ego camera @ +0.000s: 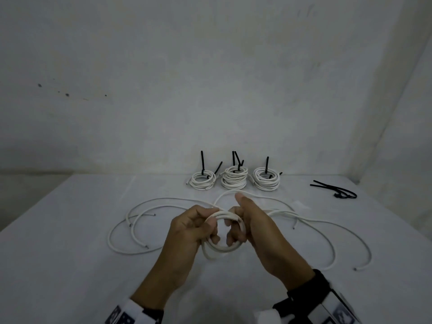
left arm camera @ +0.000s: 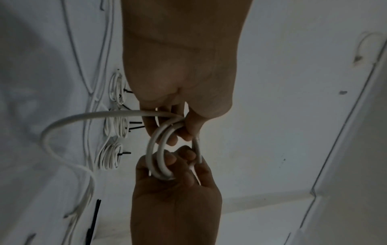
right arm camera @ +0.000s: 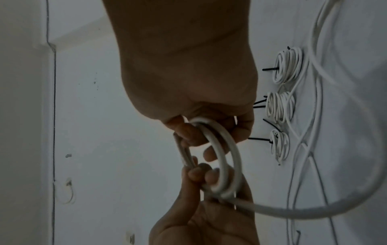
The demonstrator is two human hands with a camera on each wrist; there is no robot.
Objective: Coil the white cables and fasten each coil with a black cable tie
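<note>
A partly wound coil (ego camera: 222,232) of white cable, approx. two or three turns, is held just above the table (ego camera: 70,265) at centre, gripped on one side by the left hand (ego camera: 194,232) and on the other by the right hand (ego camera: 254,228), fingers of both curled round the loops. The free length of the cable (ego camera: 233,194) is seen running off from the coil toward the far side, so winding is judged incomplete and no tie is fitted yet. Further out, loose white cables (ego camera: 131,230) lie uncoiled to left and right, i.e. work remaining. At the back, three finished coils (ego camera: 235,177) w/ black ties sit in a row. Spare black cable ties (ego camera: 336,191) lie far right.
</note>
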